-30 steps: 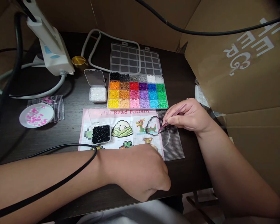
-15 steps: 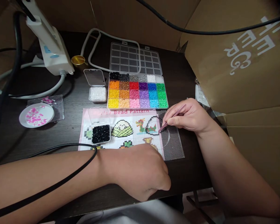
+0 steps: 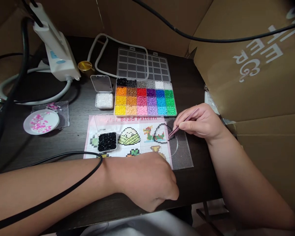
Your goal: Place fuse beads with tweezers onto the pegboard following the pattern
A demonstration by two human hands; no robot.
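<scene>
- Head view: the right hand [image 3: 201,123] is pinching pink tweezers [image 3: 184,123] at mid-shaft. Their tips are touching the clear pegboard [image 3: 184,157], just left of its knuckles.
- The left hand [image 3: 147,180] is resting clenched, nearer the body, on the pattern sheet [image 3: 132,118]. Whether it is enclosing anything cannot be told.
- The black beads [image 3: 159,139] lying at the tweezer tips are probably light, hard and easily dislodged. Each is best gripped across its wall.
- The bead box [image 3: 145,101] is lying beyond both hands.

Pink metal tweezers [image 3: 184,123] gleam above a clear, studded plastic pegboard [image 3: 184,154]. The paper pattern sheet [image 3: 135,137] looks glossy on the dark matt wood tabletop [image 3: 201,183].
</scene>
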